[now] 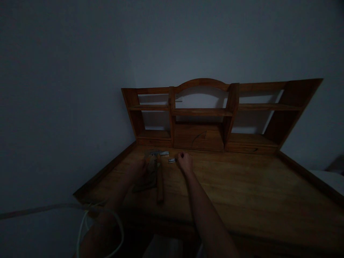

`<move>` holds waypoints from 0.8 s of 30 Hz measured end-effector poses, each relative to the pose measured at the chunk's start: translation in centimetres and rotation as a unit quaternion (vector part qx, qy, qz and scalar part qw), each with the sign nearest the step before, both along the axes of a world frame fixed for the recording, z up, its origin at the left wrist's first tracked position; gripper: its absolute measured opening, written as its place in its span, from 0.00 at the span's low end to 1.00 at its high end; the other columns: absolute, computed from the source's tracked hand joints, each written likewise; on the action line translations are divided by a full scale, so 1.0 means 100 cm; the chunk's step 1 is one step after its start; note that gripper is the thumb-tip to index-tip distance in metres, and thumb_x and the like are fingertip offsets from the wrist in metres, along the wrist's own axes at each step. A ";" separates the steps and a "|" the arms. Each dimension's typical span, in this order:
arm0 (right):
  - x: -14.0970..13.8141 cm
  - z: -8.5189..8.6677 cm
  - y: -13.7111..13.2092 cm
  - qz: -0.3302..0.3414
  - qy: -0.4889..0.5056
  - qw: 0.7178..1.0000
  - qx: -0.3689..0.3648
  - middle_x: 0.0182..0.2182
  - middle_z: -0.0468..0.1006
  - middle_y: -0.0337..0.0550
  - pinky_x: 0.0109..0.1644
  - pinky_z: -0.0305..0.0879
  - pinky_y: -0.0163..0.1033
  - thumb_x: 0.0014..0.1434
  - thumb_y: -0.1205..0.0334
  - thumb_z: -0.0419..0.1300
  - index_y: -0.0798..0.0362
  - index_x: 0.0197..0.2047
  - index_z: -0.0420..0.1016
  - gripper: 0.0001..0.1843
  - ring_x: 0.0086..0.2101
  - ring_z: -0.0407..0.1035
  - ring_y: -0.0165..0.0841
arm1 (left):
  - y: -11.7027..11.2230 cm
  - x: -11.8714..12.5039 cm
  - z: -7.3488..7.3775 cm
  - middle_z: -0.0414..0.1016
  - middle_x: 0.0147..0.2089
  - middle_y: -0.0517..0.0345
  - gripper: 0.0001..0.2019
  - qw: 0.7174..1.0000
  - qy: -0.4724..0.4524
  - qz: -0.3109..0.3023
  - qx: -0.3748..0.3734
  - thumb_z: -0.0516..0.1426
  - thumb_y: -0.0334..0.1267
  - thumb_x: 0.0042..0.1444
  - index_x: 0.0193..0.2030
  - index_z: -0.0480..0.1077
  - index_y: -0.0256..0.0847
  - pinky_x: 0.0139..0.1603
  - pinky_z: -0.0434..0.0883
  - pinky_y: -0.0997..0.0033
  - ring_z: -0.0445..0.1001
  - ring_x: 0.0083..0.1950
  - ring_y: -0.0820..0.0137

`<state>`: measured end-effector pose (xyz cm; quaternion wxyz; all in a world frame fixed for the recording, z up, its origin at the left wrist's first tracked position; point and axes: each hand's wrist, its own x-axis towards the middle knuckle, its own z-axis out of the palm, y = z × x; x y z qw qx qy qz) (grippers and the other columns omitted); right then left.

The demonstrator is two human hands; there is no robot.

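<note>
The scene is dim. My right hand (185, 162) rests on the wooden desk with its fingers curled closed; whatever it may hold is hidden. Just left of its fingertips lies a small bunch of thin, shiny metal pieces (172, 160), possibly nails. A hammer lies with its wooden handle (160, 186) toward me and a metal head (162, 153) at the far end. My left hand (142, 168) is blurred beside a dark, flat, crumpled item (150, 175) left of the handle. Its fingers are too dark to make out.
A wooden shelf unit (202, 112) stands along the back of the desk (242, 186). Raised wooden edges (107, 168) run along the desk's sides. A pale cable (120, 229) loops across my left forearm. A wall socket (178, 97) shows behind the shelves.
</note>
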<state>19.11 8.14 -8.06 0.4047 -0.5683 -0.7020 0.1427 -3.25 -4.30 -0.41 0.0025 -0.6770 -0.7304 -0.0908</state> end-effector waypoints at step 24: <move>0.000 -0.003 0.002 -0.022 0.001 1.000 -0.013 0.31 0.74 0.41 0.41 0.66 0.42 0.63 0.53 0.53 0.58 0.36 0.71 0.16 0.34 0.69 0.30 | 0.003 -0.010 -0.003 0.73 0.42 0.45 0.12 0.999 0.041 -0.012 0.015 0.46 0.35 0.60 0.41 0.69 0.35 0.40 0.64 0.70 0.72 0.41 0.64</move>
